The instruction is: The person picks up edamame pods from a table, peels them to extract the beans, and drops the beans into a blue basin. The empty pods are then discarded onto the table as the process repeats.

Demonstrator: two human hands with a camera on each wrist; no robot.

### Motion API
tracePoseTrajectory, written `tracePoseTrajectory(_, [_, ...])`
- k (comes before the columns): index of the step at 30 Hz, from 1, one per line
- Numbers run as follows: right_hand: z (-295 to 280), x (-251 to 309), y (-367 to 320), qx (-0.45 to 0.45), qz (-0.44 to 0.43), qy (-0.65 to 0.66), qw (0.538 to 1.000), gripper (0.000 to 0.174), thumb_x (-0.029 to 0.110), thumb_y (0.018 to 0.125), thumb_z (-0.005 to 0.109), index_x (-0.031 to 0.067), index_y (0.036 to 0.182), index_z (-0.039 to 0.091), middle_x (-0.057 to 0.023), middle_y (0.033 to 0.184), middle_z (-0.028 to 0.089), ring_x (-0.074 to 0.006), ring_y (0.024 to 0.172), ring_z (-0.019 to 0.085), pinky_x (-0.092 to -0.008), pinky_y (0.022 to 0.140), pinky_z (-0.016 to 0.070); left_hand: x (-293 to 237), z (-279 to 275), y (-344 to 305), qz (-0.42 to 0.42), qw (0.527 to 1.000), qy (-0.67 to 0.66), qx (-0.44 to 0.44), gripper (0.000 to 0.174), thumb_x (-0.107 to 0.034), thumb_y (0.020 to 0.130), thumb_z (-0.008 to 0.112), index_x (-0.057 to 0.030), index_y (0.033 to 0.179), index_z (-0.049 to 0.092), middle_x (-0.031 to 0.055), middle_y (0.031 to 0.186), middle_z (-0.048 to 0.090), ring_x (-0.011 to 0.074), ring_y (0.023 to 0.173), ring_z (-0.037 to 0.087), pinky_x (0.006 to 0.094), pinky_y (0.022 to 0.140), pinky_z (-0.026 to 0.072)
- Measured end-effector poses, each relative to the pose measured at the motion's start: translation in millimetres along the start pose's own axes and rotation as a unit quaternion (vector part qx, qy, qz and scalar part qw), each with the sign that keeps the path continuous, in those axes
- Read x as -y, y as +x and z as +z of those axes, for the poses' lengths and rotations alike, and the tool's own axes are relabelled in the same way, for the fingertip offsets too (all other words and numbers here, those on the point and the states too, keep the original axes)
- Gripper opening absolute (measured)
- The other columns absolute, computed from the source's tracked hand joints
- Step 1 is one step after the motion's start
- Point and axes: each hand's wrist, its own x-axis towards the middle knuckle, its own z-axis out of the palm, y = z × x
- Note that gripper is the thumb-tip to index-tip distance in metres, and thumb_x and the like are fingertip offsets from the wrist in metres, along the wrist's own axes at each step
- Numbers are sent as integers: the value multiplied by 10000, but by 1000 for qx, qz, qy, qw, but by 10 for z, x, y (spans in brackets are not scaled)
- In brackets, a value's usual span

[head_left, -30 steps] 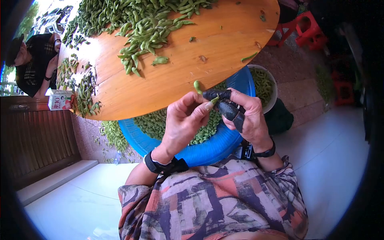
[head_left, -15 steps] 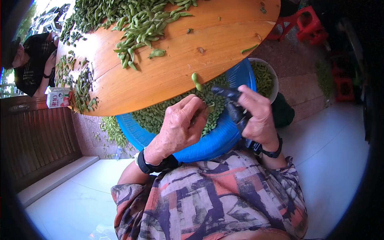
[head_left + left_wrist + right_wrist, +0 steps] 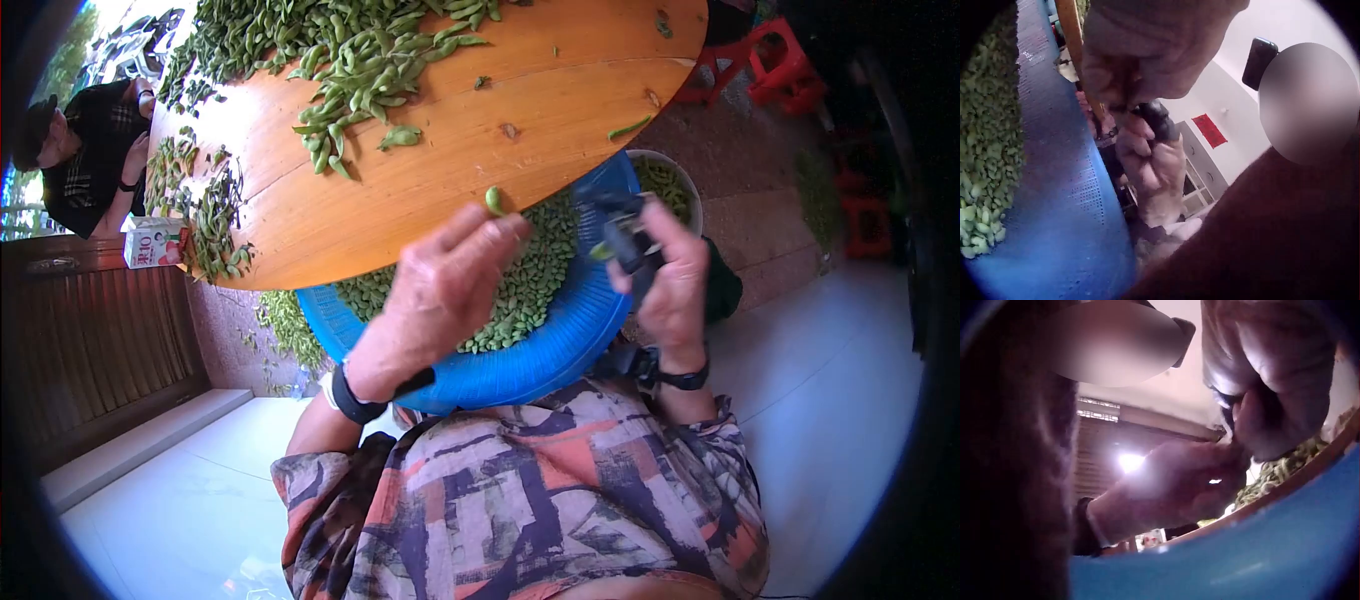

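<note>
My left hand (image 3: 445,290), blurred, reaches over the blue basket (image 3: 590,330) with its fingers close beside a green pod (image 3: 493,199) at the table's edge. Whether they touch it is unclear. Black coverings wrap some fingers of my right hand (image 3: 670,285), which pinches a small green pod (image 3: 600,251) over the basket's right side. Shelled green beans (image 3: 525,300) fill the basket. In the left wrist view, my left hand (image 3: 1157,47) hides part of my right hand (image 3: 1157,165). The right wrist view is dark, and any pod between the fingers is hidden.
A big heap of pods (image 3: 370,60) covers the far part of the wooden table (image 3: 420,190). Darker pods (image 3: 215,230) lie by a carton (image 3: 153,245) at the left, near a seated person (image 3: 90,150). A pale tub (image 3: 690,200) stands beyond the basket; red stools (image 3: 785,75) are farther right.
Both hands were together at a pod; they have moved apart. My right hand has shifted right, and my left fingers have come up near the pod at the table's edge.
</note>
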Motion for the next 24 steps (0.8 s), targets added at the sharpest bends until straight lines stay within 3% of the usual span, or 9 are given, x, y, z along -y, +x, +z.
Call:
tracePoseTrajectory(1, [-107, 26, 26, -55, -4, -15, 998, 528, 539, 898, 615, 18, 975, 656, -10, 837, 615, -6, 618, 531, -166, 549, 429, 67, -79, 59, 13, 996, 91, -1, 302, 106, 794, 614, -10, 1071, 655, 157, 916, 626, 329, 835, 660, 381, 704, 548])
tracePoseTrajectory(2, [-258, 103, 48, -123, 90, -88, 984, 369, 371, 931, 646, 9, 998, 656, -8, 862, 655, -46, 675, 584, -212, 598, 475, 145, -130, 119, 30, 989, 147, -1, 310, 79, 796, 624, -47, 1077, 664, 149, 1002, 615, 326, 828, 654, 397, 685, 545])
tracePoseTrajectory(4, [-464, 104, 140, -173, 21, -358, 917, 178, 81, 883, 649, -3, 1039, 632, -100, 890, 675, -191, 819, 656, -329, 747, 507, 194, -206, 223, 46, 983, 170, 50, 275, 52, 802, 627, -59, 1050, 665, 143, 1056, 599, 316, 801, 645, 391, 680, 541])
tracePoseTrajectory(6, [-589, 23, 174, -197, -72, -430, 878, 169, 24, 858, 613, 9, 1026, 624, -160, 838, 641, -281, 770, 643, -357, 723, 494, 271, -166, 248, 47, 981, 177, 70, 237, 35, 803, 635, -54, 1021, 661, 133, 1071, 591, 310, 789, 640, 388, 680, 537])
tracePoseTrajectory(9, [-482, 88, 128, -183, -49, -429, 883, 198, -41, 792, 579, 7, 982, 607, -168, 783, 617, -360, 721, 607, -398, 685, 477, 236, -135, 262, 21, 975, 193, 109, 196, 13, 794, 654, -45, 981, 648, 118, 1043, 588, 305, 766, 630, 377, 664, 527])
tracePoseTrajectory(14, [-49, 24, 83, 20, -6, -191, 981, 77, -22, 763, 580, -18, 837, 561, -81, 676, 449, -144, 611, 428, -306, 569, 380, 190, -28, 147, 24, 997, 50, 49, 170, 10, 822, 668, -34, 982, 631, 66, 833, 612, 209, 630, 610, 296, 537, 473])
tracePoseTrajectory(16, [175, 109, 75, 48, 80, -104, 990, 57, 32, 844, 593, -21, 849, 572, -68, 691, 448, -131, 619, 435, -297, 567, 375, 34, 37, 53, -291, 929, -225, 55, 113, 12, 884, 650, -18, 990, 629, 0, 689, 581, 91, 521, 536, 218, 459, 382])
tracePoseTrajectory(17, [230, 152, 91, 75, 64, -92, 991, 117, 82, 905, 582, -33, 916, 600, -56, 729, 470, -111, 652, 451, -267, 581, 376, 16, 101, 24, -320, 893, -315, 31, 76, -10, 887, 674, 7, 947, 631, -14, 803, 546, 26, 538, 503, 226, 464, 388])
tracePoseTrajectory(24, [239, 210, 99, 99, 64, -31, 993, 196, 65, 896, 534, -47, 1025, 630, -47, 817, 541, -81, 715, 480, -239, 609, 384, -32, 212, -2, -328, 843, -426, -8, 20, 1, 912, 639, 18, 923, 639, 16, 742, 573, 55, 515, 507, 209, 444, 375])
